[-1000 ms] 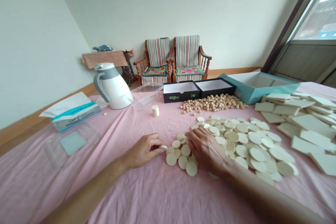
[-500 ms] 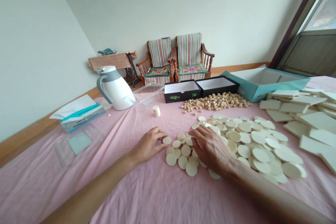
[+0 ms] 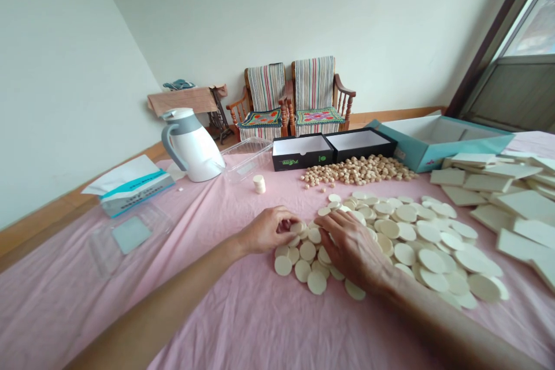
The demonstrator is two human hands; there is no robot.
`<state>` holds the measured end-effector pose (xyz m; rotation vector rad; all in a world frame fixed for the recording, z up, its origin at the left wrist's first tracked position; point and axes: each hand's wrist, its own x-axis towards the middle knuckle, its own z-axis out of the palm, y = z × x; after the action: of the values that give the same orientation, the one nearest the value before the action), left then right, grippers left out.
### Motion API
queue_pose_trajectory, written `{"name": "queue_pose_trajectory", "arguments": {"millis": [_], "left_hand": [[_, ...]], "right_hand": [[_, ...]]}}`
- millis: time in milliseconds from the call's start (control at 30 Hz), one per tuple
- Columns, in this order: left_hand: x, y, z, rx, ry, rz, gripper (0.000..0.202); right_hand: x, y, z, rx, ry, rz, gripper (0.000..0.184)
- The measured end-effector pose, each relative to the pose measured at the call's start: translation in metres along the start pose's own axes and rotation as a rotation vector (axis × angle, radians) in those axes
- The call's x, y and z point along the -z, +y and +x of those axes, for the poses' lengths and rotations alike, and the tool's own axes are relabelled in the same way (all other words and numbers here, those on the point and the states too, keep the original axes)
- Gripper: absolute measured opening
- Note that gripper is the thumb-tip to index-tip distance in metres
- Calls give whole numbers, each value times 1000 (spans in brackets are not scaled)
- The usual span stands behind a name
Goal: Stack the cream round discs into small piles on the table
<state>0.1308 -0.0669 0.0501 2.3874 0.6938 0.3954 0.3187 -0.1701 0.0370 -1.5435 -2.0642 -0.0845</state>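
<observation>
Many cream round discs (image 3: pixel 416 237) lie spread over the pink tablecloth (image 3: pixel 243 312). My left hand (image 3: pixel 265 230) is curled at the left edge of the spread, its fingertips pinched on a small cream disc (image 3: pixel 296 227). My right hand (image 3: pixel 350 245) lies palm down on the small discs (image 3: pixel 309 251) just to the right, fingers stretched toward the left hand. The two hands almost touch.
A small stack of discs (image 3: pixel 259 184) stands behind the hands. Farther back are a pile of tan pellets (image 3: pixel 355 170), two black boxes (image 3: pixel 332 149), a teal box (image 3: pixel 437 140), a white jug (image 3: pixel 191 145), clear plastic trays (image 3: pixel 130 234), and square cream slabs (image 3: pixel 511 202) at the right.
My left hand has moved right and away from me into the edge of the disc spread and closed on a small disc. My right hand has stayed on the discs.
</observation>
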Motion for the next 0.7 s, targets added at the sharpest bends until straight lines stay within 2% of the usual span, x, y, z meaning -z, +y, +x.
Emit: {"name": "queue_pose_trajectory", "arguments": {"millis": [133,367,533,700], "left_hand": [[1,0,8,0,-19,-15,32],[-1,-1,15,-35,-26,42,22],[-8,-2,18,-11,82,156,14],[-1,-14,42,161,227,475,13]], "right_hand": [[0,0,-1,9,9,11,19],[-2,0,-1,-14,-20,28,18],[-2,-1,0,-18,-47,18,19],[-2,0,-1,-15,-44,18,18]]}}
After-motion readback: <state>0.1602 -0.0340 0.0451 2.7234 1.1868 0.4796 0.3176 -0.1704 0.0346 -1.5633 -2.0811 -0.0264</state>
